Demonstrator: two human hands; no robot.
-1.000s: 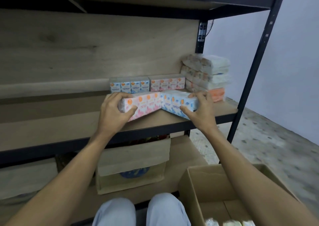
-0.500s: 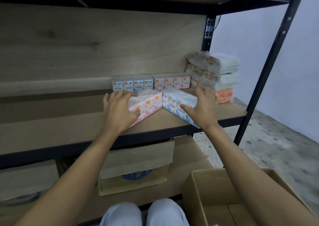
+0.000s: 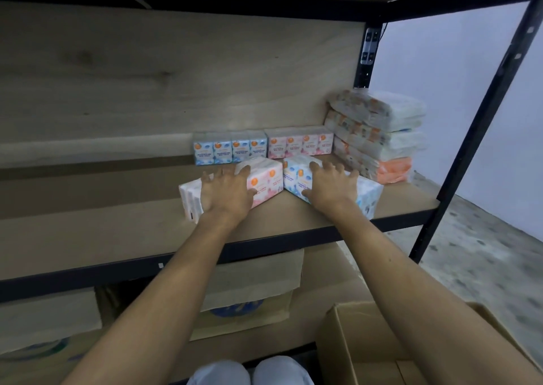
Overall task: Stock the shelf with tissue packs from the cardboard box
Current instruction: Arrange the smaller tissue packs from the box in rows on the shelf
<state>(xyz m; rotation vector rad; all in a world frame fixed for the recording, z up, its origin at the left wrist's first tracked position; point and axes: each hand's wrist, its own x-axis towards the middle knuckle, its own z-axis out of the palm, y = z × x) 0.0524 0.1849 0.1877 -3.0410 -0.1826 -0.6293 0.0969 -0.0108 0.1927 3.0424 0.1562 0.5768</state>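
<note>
Two tissue packs lie on the wooden shelf, angled so their inner ends meet in a V. My left hand lies flat on the pink pack, fingers spread and straight. On the blue pack my right hand presses the same way. Behind them, a blue pack and a pink pack stand in a row against the back board. The open cardboard box sits at the lower right, beside my knees.
A stack of larger wrapped tissue bundles fills the shelf's right end by the black upright post. Cardboard cartons sit on the lower shelf. The upper shelf's black beam runs overhead. Speckled floor lies to the right.
Both hands have gone from gripping the packs' outer ends to lying flat on top of them, and the two packs have slid deeper onto the shelf toward the back row.
</note>
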